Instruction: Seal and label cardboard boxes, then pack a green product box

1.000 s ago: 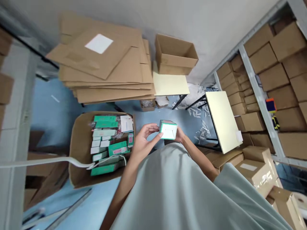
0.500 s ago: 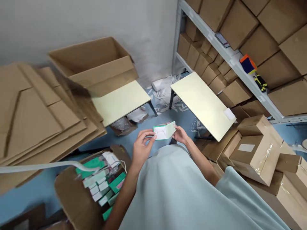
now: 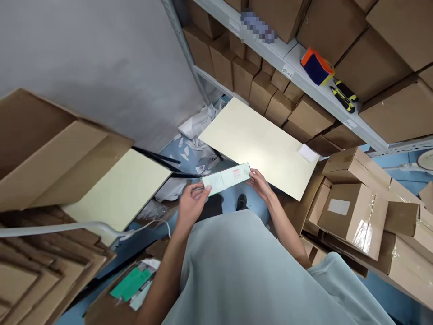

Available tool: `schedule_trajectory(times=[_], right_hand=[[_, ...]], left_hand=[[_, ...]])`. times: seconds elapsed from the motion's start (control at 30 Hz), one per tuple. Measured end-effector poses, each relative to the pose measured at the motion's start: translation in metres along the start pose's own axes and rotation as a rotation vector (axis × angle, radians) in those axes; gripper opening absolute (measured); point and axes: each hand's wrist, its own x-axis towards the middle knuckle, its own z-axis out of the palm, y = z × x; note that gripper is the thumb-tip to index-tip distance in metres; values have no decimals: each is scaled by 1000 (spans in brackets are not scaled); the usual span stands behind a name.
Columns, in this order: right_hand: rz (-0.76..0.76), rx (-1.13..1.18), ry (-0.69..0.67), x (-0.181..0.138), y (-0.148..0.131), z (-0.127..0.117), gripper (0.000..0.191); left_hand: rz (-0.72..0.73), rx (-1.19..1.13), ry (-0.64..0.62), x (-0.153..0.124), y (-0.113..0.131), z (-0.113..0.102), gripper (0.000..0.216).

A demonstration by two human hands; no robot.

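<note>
A slim pale green carton point(image 3: 226, 178) with small pink print is held level in front of me, between both hands. My left hand point(image 3: 194, 203) pinches its left end, thumb on the near edge. At the other end, the fingers of my right hand point(image 3: 260, 184) grip the short side. Behind the carton lies the near edge of a pale yellow table point(image 3: 260, 144). Low on the left, partly behind my left forearm, an open cardboard box point(image 3: 101, 311) holds green and pale small cartons point(image 3: 131, 284).
A second pale table point(image 3: 125, 185) stands left, bearing a large open box point(image 3: 61, 158). Flattened cardboard point(image 3: 43, 280) is stacked lower left. A metal shelf point(image 3: 304, 85) with cartons, tape dispenser point(image 3: 317, 66) and yellow-black cutters point(image 3: 343, 96) runs along the right. Boxes point(image 3: 352, 216) pile beside my right arm.
The carton has turned from showing its open white inside to showing a long printed face. My hands have moved farther apart. The view has swung to the right, towards the shelf.
</note>
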Motion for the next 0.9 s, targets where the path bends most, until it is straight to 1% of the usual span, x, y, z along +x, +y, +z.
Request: schedule_trajectory(times=[0.07,0.17,0.27,0.33,0.47,0.5,0.57,0.67,0.73,0.8,0.83,0.9], right_hand=[[-57,-18,29,7,-11,4,27],[-145,-80,65,18,-28,16,28],[-218,-154,121,28,-47,33,31],[-267,-191,175,36,-60,48,32],[-390,-226,291,57,-84,82,33],[-419,-219,307,63,-89,91,33],[-445,-175,320,75,-98,107,33],[-389,-72,311,90,-108,123,37],[-350,-46,324,98,-114,128,38],[-346,-70,358,106,-120,129,38],[-353,-92,378,109,-123,128,37],[-371,-145,402,118,-128,125,36]], left_hand=[[-60,-25,-76,27,2,-2,69],[-94,-55,-128,74,8,-3,69],[-165,-100,-212,121,26,-1,72],[-234,-125,-335,150,46,-3,74],[-380,-101,-693,203,88,-13,69],[-413,-74,-760,215,96,-16,67],[-468,-8,-851,236,107,-20,65],[-530,76,-929,260,116,-20,66],[-570,112,-970,269,118,-16,70],[-598,117,-1004,274,118,-10,72],[-595,103,-1006,275,117,-6,71],[-535,57,-954,273,115,2,67]])
